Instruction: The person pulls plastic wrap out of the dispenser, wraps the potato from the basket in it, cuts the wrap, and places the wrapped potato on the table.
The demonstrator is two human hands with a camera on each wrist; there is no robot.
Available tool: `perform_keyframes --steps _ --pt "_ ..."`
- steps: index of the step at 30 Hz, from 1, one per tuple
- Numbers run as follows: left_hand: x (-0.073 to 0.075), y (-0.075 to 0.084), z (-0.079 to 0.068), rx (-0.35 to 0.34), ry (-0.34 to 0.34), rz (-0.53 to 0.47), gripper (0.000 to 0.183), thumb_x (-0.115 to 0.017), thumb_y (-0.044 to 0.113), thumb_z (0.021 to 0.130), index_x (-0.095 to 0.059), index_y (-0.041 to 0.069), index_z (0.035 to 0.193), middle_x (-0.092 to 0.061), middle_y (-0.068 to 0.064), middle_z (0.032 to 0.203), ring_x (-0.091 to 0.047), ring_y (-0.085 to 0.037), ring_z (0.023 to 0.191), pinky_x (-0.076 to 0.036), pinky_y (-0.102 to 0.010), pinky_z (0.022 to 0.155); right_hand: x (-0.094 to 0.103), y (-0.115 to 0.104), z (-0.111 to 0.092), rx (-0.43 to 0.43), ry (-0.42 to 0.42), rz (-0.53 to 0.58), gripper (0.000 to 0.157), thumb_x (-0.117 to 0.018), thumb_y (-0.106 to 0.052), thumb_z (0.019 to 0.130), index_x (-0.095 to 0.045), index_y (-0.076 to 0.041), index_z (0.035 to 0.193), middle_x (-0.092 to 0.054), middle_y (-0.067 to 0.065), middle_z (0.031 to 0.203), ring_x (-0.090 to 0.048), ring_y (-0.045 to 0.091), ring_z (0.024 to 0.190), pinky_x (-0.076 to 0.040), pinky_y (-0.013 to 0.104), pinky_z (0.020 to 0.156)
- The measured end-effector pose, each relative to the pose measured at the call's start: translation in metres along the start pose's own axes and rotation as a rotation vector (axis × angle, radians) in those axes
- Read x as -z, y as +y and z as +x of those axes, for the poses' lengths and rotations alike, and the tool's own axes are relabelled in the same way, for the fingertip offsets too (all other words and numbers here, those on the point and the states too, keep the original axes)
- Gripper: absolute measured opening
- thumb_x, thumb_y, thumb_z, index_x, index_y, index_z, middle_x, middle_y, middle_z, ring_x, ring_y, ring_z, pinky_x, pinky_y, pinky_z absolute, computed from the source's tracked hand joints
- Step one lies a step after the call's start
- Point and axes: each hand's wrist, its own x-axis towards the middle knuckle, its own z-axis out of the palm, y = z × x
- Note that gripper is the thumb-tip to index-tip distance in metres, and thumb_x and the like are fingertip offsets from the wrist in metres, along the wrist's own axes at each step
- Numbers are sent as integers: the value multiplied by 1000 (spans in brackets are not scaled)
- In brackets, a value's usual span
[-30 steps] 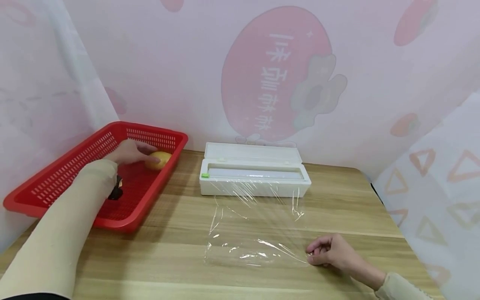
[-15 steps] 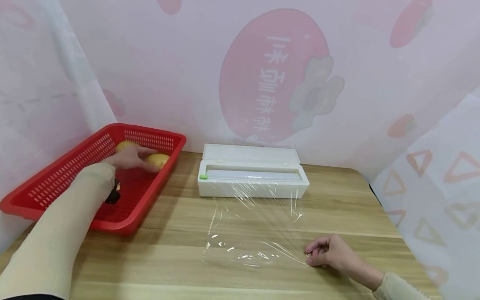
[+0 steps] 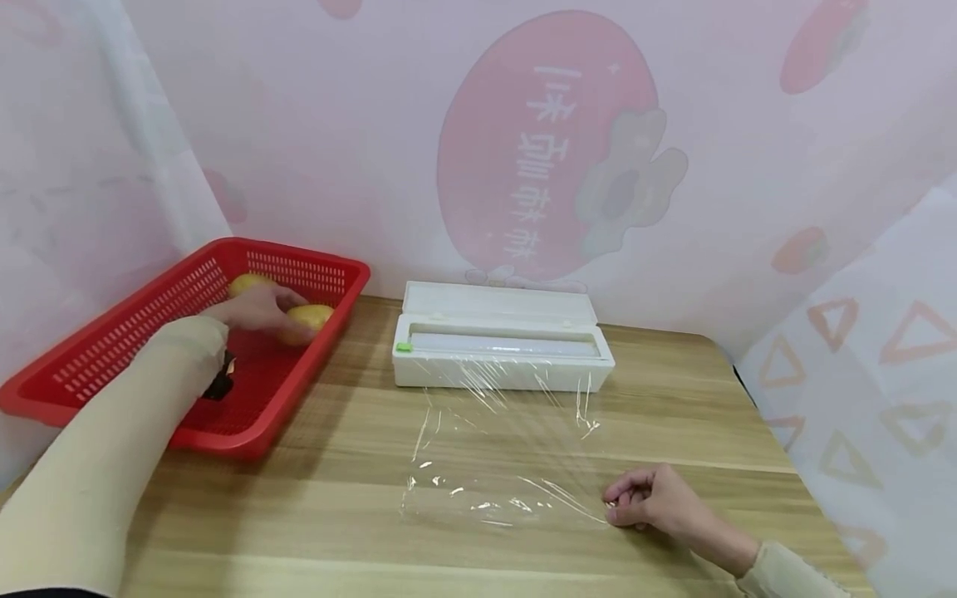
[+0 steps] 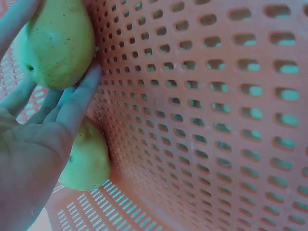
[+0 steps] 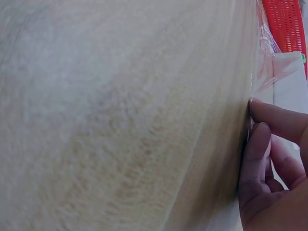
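My left hand (image 3: pixel 257 307) reaches into a red plastic basket (image 3: pixel 280 415) and grips a yellow fruit (image 3: pixel 310 316). Up close in the left wrist view, that fruit (image 4: pixel 60 43) is smooth with small dark specks, the thumb on one side and fingers on the other. A second yellow fruit (image 4: pixel 86 159) lies beside it, partly behind the fingers. My right hand (image 3: pixel 665 507) pinches the near right corner of a sheet of clear cling film (image 3: pixel 501 465) low over the table. The film runs out from a white cling film dispenser box (image 3: pixel 504 374), whose lid stands up.
The wooden table (image 3: pixel 359 548) meets a pale printed cloth backdrop (image 3: pixel 329 149) behind the basket and dispenser. A green slider (image 3: pixel 404 347) sits at the dispenser's left end. Something dark, by the left wrist, shows in the basket.
My left hand has shifted slightly, uncovering the second fruit at the basket's back; the gripped fruit has moved little. My right hand keeps its pinch on the film.
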Motion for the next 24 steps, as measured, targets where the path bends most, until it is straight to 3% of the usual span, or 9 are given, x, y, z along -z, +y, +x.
perform_keyframes --steps 8,13,19,24 --pt "0 2 3 -36 34 91 96 -78 66 69 -50 -3 130 -54 -20 121 -47 -36 109 -45 -52 84 3 1 -1 5 -13 -9 24 -83 0 74 -70 9 92 -61 8 72 -50 7 56 -42 18 48" --pt "1 7 -1 -27 20 68 95 -77 65 70 -49 -1 131 -53 -19 123 -47 -35 111 -47 -51 84 5 1 -1 -13 -18 -4 25 -83 0 74 -69 9 93 -61 8 73 -51 8 57 -43 19 49" --pt "6 11 -6 -65 64 66 88 -75 65 74 -54 2 132 -58 -15 120 -50 -31 109 -47 -50 84 7 3 -2 -27 -15 -6 26 -83 0 74 -69 9 95 -61 8 73 -51 9 58 -44 19 49" --pt "12 28 -14 -86 95 25 84 -72 62 79 -53 2 134 -56 -16 121 -49 -30 108 -47 -45 83 10 5 -1 -24 -17 -18 27 -83 0 74 -69 9 96 -61 7 73 -51 9 57 -45 20 49"
